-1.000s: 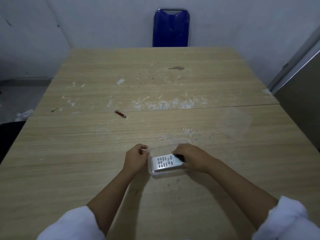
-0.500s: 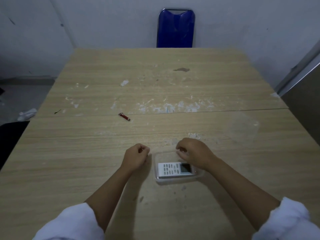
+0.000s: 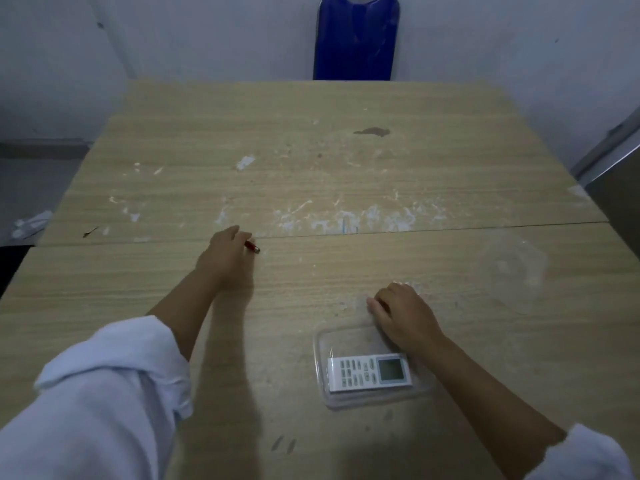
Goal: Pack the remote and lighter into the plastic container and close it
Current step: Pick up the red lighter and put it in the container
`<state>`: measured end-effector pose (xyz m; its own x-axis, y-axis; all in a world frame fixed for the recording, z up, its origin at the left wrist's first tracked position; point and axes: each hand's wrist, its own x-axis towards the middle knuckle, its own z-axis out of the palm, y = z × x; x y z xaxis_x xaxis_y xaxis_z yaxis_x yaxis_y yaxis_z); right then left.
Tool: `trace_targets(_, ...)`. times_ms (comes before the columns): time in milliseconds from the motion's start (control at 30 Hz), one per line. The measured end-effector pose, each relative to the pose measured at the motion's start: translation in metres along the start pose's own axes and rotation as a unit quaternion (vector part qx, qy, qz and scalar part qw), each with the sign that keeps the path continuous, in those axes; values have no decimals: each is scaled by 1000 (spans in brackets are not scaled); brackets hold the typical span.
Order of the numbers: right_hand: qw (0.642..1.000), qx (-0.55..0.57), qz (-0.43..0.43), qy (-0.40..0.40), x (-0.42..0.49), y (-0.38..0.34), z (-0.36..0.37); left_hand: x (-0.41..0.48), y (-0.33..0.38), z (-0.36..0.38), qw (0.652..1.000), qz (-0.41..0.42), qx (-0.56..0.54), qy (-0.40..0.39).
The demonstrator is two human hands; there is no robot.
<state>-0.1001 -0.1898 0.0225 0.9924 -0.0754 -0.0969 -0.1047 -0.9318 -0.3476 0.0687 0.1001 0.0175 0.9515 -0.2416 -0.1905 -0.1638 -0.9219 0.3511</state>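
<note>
The white remote lies flat inside the clear plastic container near the table's front. My right hand rests on the container's far right rim, fingers curled. The red lighter lies on the table at mid-left, and my left hand is stretched out over it, fingers closing around its near end; only its tip sticks out. The clear lid lies apart on the table at the right.
The wooden table has white scuffs and a dark stain in its far half. A blue chair stands behind the far edge. A grey cabinet borders the right side.
My left hand has left the container and reached forward-left to the lighter. My right hand has stayed at the container's far rim. The remote stays in the container.
</note>
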Motion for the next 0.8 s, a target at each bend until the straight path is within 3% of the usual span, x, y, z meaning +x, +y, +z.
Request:
trace_targets(100,1000,5,2,0,0,1,2,4,-4,-7,999,33,19,-23)
trace_targets(333,997,70,14,-13,-6,7,0,-11,-3,-6,999,12,38,34)
trace_targets(467,993,112,36,8,-22,18,-8,-35,9,3,996,24,-19,78)
trace_targets(600,983,161,81,37,-42,24,-13,-67,41,8,986,86,-94,104)
trace_targets(800,963,218,148,54,-63,32,-10,-117,101,18,968,160,-185,63)
